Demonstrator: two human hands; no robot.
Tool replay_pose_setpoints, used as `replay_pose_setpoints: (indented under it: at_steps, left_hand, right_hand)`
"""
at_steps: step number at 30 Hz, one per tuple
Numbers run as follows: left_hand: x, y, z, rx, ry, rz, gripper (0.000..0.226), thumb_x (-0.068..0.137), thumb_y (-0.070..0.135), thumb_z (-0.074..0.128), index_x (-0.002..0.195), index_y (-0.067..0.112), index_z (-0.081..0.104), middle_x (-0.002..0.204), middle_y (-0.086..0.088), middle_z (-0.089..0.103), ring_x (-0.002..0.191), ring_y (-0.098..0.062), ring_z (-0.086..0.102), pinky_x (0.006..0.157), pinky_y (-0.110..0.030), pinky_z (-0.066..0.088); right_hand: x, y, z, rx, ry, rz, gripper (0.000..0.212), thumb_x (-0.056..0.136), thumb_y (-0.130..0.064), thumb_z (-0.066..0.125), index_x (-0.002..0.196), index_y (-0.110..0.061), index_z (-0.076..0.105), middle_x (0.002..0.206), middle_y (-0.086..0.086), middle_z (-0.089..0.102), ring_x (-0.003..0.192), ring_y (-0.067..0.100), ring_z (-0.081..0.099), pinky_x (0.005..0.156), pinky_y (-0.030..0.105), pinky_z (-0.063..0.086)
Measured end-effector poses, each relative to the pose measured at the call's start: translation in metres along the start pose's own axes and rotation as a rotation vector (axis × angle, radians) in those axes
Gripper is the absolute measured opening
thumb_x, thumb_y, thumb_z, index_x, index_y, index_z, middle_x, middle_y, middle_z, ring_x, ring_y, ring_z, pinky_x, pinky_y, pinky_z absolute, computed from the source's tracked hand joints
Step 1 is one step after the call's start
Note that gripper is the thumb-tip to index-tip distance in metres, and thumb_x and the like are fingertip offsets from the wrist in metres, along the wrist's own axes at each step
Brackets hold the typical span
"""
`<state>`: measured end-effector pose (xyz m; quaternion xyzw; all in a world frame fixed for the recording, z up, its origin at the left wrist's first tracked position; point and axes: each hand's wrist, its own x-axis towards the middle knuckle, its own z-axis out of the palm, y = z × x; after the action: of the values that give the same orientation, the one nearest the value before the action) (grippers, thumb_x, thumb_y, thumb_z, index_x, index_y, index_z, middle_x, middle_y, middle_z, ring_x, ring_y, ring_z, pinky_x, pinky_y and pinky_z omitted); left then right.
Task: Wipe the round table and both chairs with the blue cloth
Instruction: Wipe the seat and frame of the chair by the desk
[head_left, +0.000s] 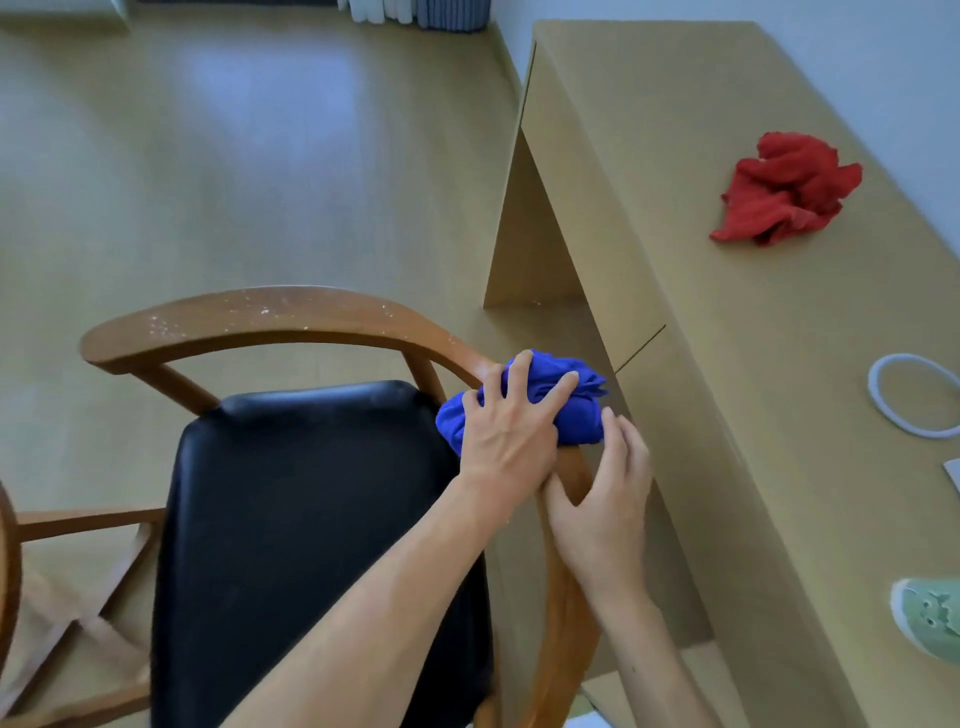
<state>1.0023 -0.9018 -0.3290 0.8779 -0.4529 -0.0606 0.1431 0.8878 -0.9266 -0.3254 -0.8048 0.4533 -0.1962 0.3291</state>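
A wooden chair (270, 317) with a black padded seat (291, 519) and a curved back rail speckled with white dust stands in front of me. The bunched blue cloth (582, 410) lies over the rail's right side. My left hand (506, 426) is on top of the cloth, fingers spread and curled over it, holding it against the rail. Just below the cloth, my right hand (602, 509) grips the same rail, thumb on the inner side and fingers on the outer side.
A light wooden desk (727, 291) stands close on the right and carries a crumpled red cloth (784, 192), a white cord ring (914, 395) and a pale green object (930, 623). A curved brown wooden edge (8, 551) shows at the left border. Beyond the chair is wood floor.
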Motion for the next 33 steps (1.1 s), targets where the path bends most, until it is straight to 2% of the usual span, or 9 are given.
replay_pose_setpoints:
  at_steps: [3, 7, 12, 16, 22, 24, 27, 29, 33]
  left_hand:
    - [0.024, -0.028, 0.004, -0.011, -0.091, -0.097, 0.055, 0.088, 0.021, 0.040, 0.141, 0.036, 0.034, 0.154, -0.013, 0.015, 0.131, -0.036, 0.023, 0.096, -0.050, 0.030]
    - [0.044, -0.047, 0.009, -0.025, -0.067, -0.014, 0.041, 0.086, 0.034, 0.042, 0.126, 0.029, 0.048, 0.146, -0.013, 0.029, 0.125, -0.033, 0.028, 0.100, -0.047, 0.023]
    - [0.064, -0.077, 0.019, -0.058, 0.027, 0.029, 0.040, 0.089, 0.049, 0.046, 0.117, 0.023, 0.057, 0.133, -0.012, 0.041, 0.121, -0.032, 0.036, 0.104, -0.041, 0.021]
    - [0.081, -0.127, 0.014, 0.049, 0.094, -0.020, 0.038, 0.088, 0.046, 0.049, 0.114, 0.019, 0.055, 0.132, -0.015, 0.041, 0.113, -0.034, 0.040, 0.095, -0.041, 0.027]
    - [0.078, -0.218, -0.015, 0.093, 0.212, -0.182, 0.040, 0.085, 0.041, 0.058, 0.117, 0.017, 0.058, 0.126, -0.019, 0.046, 0.106, -0.038, 0.046, 0.092, -0.043, 0.035]
    - [0.066, -0.261, -0.029, 0.101, 0.257, -0.302, 0.038, 0.085, 0.039, 0.061, 0.115, 0.016, 0.059, 0.123, -0.020, 0.047, 0.101, -0.039, 0.047, 0.088, -0.045, 0.038]
    - [0.033, -0.333, -0.054, 0.100, 0.324, -0.559, 0.038, 0.085, 0.034, 0.063, 0.116, 0.012, 0.060, 0.123, -0.025, 0.045, 0.104, -0.042, 0.045, 0.095, -0.048, 0.036]
    - [0.008, -0.376, -0.069, 0.078, 0.345, -0.721, 0.039, 0.087, 0.035, 0.061, 0.119, 0.013, 0.058, 0.124, -0.026, 0.043, 0.109, -0.043, 0.043, 0.101, -0.047, 0.033]
    - [-0.016, -0.414, -0.082, 0.027, 0.358, -0.899, 0.041, 0.090, 0.038, 0.056, 0.124, 0.015, 0.055, 0.124, -0.023, 0.041, 0.111, -0.044, 0.042, 0.102, -0.049, 0.036]
  right_hand:
    - [0.000, -0.012, 0.017, -0.111, -0.040, 0.017, 0.061, 0.080, -0.015, 0.070, 0.136, -0.014, 0.046, 0.131, 0.005, 0.046, 0.121, 0.025, 0.048, 0.098, 0.040, 0.042]
    - [0.029, -0.025, 0.028, -0.210, -0.063, 0.006, 0.033, 0.078, -0.011, 0.069, 0.111, -0.008, 0.063, 0.113, 0.009, 0.055, 0.103, 0.032, 0.056, 0.088, 0.043, 0.043]
    - [0.070, -0.042, 0.053, -0.389, -0.130, -0.063, 0.008, 0.080, -0.010, 0.061, 0.087, -0.007, 0.060, 0.098, 0.006, 0.057, 0.096, 0.029, 0.053, 0.083, 0.036, 0.035]
    - [0.092, -0.049, 0.084, -0.523, -0.212, -0.089, 0.025, 0.087, -0.029, 0.058, 0.108, -0.015, 0.060, 0.110, 0.003, 0.057, 0.107, 0.025, 0.050, 0.089, 0.036, 0.033]
    - [0.117, -0.066, 0.127, -0.648, -0.270, -0.198, 0.045, 0.094, -0.054, 0.039, 0.108, -0.016, 0.056, 0.108, 0.004, 0.061, 0.102, 0.025, 0.054, 0.088, 0.039, 0.040]
    - [0.117, -0.063, 0.130, -0.785, -0.303, -0.246, 0.055, 0.092, -0.064, 0.028, 0.110, -0.018, 0.054, 0.106, 0.002, 0.062, 0.098, 0.022, 0.058, 0.087, 0.039, 0.045]
    - [0.115, -0.061, 0.131, -0.793, -0.330, -0.255, 0.065, 0.089, -0.069, 0.018, 0.110, -0.019, 0.054, 0.103, 0.000, 0.063, 0.094, 0.019, 0.061, 0.088, 0.039, 0.049]
    - [0.120, -0.065, 0.133, -0.744, -0.369, -0.217, 0.068, 0.085, -0.069, 0.011, 0.103, -0.018, 0.053, 0.093, -0.003, 0.062, 0.084, 0.017, 0.061, 0.083, 0.037, 0.052]
    - [0.131, -0.065, 0.133, -0.687, -0.446, -0.165, 0.058, 0.088, -0.068, 0.017, 0.090, -0.020, 0.049, 0.071, -0.008, 0.054, 0.061, 0.009, 0.056, 0.056, 0.024, 0.045]
